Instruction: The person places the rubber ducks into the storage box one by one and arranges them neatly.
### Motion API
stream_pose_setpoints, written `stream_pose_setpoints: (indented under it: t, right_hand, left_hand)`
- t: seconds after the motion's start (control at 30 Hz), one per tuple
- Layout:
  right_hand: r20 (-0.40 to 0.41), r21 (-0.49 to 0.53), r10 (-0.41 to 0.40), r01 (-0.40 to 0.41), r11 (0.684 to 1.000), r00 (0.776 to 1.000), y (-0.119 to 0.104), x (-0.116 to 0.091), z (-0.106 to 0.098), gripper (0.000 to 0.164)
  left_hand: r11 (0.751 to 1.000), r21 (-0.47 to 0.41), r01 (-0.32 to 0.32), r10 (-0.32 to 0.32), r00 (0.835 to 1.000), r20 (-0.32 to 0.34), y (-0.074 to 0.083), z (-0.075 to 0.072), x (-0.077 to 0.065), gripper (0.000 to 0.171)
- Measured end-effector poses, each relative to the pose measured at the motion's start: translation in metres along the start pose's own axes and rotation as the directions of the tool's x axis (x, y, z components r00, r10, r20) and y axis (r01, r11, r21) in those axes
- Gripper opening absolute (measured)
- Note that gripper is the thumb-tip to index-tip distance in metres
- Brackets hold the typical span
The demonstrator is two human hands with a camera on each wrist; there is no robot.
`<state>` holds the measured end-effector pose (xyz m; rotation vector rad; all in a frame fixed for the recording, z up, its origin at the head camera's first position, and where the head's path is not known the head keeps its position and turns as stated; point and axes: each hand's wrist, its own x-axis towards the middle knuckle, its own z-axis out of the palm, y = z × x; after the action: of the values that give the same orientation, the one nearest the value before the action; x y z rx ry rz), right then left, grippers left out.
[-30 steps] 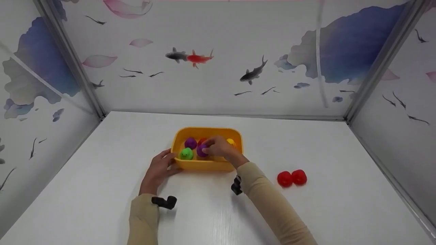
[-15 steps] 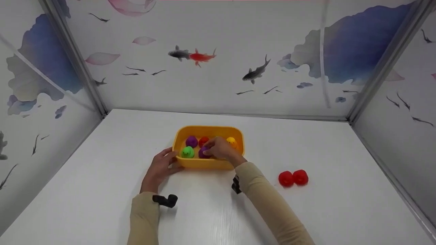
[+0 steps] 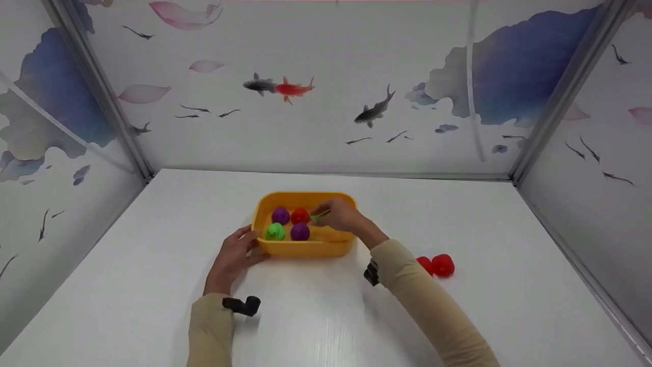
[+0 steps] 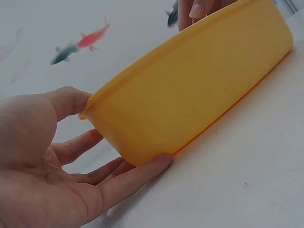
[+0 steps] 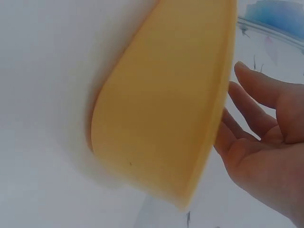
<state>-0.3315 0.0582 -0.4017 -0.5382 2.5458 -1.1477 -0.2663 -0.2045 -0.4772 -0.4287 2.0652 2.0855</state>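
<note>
A yellow plastic tub [image 3: 305,248] stands on the white table, holding small rounded toys. My left hand [image 3: 237,252] grips its left corner; in the left wrist view the thumb is at the rim and the fingers [image 4: 137,178] reach under the base. My right hand [image 3: 340,214] is over the tub's right half, fingers dipping inside, with slivers of a green toy [image 3: 321,214] showing between them. The right wrist view shows loosely spread fingers and a free thumb tip, the other tips hidden behind the tub wall. Left of them lie a red toy [image 3: 300,216] and a purple toy [image 3: 300,232].
At the tub's left end are another purple toy [image 3: 280,215] and a green toy with a face [image 3: 275,232]. Two red toys [image 3: 443,265] lie on the table to the right, one partly behind the right sleeve. Printed walls [image 3: 305,142] enclose the table's back and sides.
My right hand has let go of the near purple toy, which stays in the tub, and has shifted right to the green one. My left hand keeps its place on the tub.
</note>
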Motion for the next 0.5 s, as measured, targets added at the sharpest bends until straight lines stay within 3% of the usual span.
stream_pose_setpoints:
  t: [0.17, 0.5]
  right_hand:
    - [0.005, -0.009, -0.067, 0.067, 0.998, 0.998, 0.003, -0.023, -0.022, 0.029]
    - [-0.04, -0.051, -0.126, 0.124, 0.991, 0.991, 0.009, -0.073, -0.062, 0.024]
  left_hand:
    - [1.0, -0.013, 0.008, -0.008, 1.0, -0.001, -0.001, -0.001, 0.0, 0.056]
    - [1.0, -0.015, 0.004, -0.004, 1.0, -0.002, 0.003, 0.003, 0.001, 0.056]
